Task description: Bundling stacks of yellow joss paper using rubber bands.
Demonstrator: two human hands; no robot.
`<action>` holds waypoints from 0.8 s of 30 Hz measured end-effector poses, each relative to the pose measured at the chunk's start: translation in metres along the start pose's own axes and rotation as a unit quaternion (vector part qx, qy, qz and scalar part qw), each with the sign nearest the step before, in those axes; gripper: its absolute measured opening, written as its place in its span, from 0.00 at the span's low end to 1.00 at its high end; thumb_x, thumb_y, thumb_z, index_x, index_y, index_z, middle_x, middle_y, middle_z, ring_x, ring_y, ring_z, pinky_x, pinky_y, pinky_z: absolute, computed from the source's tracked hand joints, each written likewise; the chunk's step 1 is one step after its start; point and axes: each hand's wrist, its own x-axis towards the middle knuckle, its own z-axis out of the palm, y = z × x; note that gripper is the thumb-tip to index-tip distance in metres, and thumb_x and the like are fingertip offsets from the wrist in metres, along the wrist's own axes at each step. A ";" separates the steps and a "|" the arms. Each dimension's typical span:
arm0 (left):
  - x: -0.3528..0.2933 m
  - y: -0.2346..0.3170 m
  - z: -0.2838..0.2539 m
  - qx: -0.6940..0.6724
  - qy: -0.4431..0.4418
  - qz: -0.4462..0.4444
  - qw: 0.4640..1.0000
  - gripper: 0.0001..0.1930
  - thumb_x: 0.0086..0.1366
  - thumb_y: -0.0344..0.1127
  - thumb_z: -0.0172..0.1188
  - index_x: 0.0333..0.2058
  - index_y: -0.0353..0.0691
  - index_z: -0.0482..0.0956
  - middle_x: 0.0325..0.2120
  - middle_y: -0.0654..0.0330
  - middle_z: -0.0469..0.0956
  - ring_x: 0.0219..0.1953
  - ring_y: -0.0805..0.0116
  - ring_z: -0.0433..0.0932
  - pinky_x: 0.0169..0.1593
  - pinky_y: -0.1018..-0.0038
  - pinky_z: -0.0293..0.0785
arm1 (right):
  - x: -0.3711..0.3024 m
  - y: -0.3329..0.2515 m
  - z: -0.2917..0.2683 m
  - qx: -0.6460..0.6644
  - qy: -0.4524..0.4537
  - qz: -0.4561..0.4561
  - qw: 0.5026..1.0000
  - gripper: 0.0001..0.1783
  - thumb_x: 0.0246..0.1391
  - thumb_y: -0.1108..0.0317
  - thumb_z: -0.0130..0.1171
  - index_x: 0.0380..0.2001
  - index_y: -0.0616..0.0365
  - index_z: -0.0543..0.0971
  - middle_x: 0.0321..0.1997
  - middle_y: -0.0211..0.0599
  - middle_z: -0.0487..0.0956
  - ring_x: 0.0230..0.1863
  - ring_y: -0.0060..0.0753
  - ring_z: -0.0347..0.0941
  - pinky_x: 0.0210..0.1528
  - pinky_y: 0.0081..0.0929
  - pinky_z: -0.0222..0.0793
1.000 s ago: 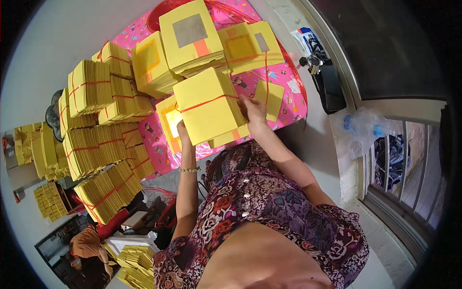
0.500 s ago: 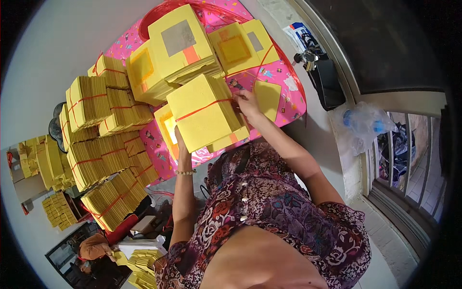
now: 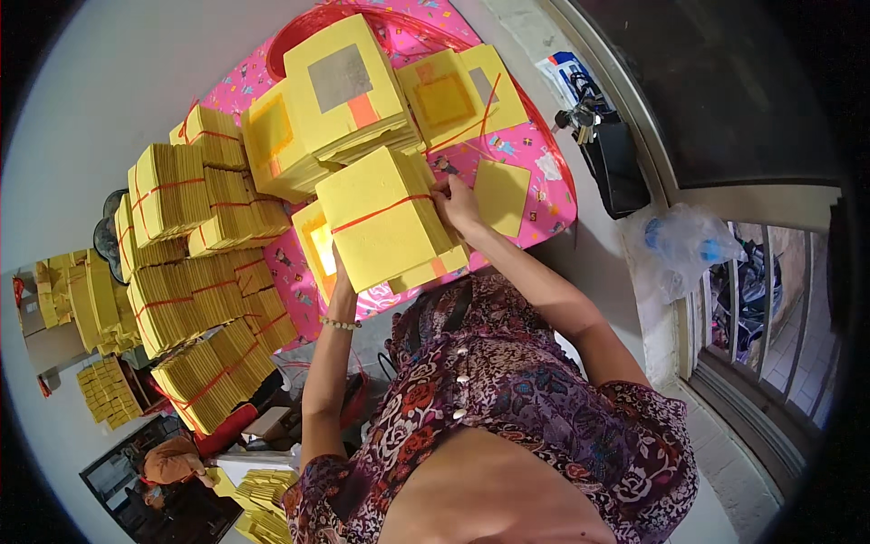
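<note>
A thick bundle of yellow paper sheets [image 3: 381, 236] lies in front of me, crossed by a red plastic strap [image 3: 385, 214]. My left hand [image 3: 342, 272] is at the bundle's lower left edge, its fingers hidden behind the sheets. On the bundle's right side my right hand [image 3: 456, 203] is closed, with its bent fingers at the end of the strap. Below the bundle, more yellow sheets [image 3: 421, 272] stick out towards me. A single yellow square [image 3: 501, 198] lies right of my right hand.
Taller yellow stacks [image 3: 340, 77] stand behind, on a pink patterned cloth [image 3: 544, 195]. Several strapped bundles [image 3: 168, 186] are piled at the left. Loose red straps [image 3: 308, 36] lie at the back. Keys [image 3: 580, 118] and a black case [image 3: 618, 168] are on the right ledge. A person [image 3: 172, 462] sits lower left.
My right fingers have drawn in closer to the bundle's side and curled more. My left forearm has shifted left. The bundle has barely moved.
</note>
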 end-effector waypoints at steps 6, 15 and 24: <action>0.000 0.000 0.013 -0.059 -0.013 -0.001 0.998 0.18 0.70 0.43 0.50 0.51 0.38 0.69 0.43 0.60 0.75 0.42 0.69 0.75 0.45 0.72 0.72 | 0.005 0.021 0.017 0.050 0.007 0.014 0.999 0.09 0.57 0.70 0.54 0.38 0.63 0.73 0.34 0.41 0.77 0.37 0.31 0.74 0.42 0.30 0.69; -0.027 -0.007 0.012 -0.156 -0.022 0.016 0.987 0.15 0.70 0.42 0.50 0.47 0.37 0.72 0.37 0.61 0.77 0.37 0.71 0.76 0.40 0.74 0.73 | -0.022 0.008 0.021 0.315 0.009 0.077 0.946 0.15 0.61 0.67 0.52 0.46 0.68 0.71 0.41 0.42 0.76 0.42 0.29 0.73 0.45 0.26 0.70; 0.001 0.021 0.029 -0.265 -0.022 0.055 0.963 0.13 0.70 0.41 0.49 0.43 0.37 0.75 0.32 0.62 0.79 0.32 0.73 0.77 0.35 0.76 0.74 | -0.012 -0.061 -0.006 0.429 -0.041 0.070 0.900 0.12 0.58 0.69 0.56 0.43 0.62 0.73 0.35 0.31 0.76 0.34 0.20 0.71 0.34 0.17 0.67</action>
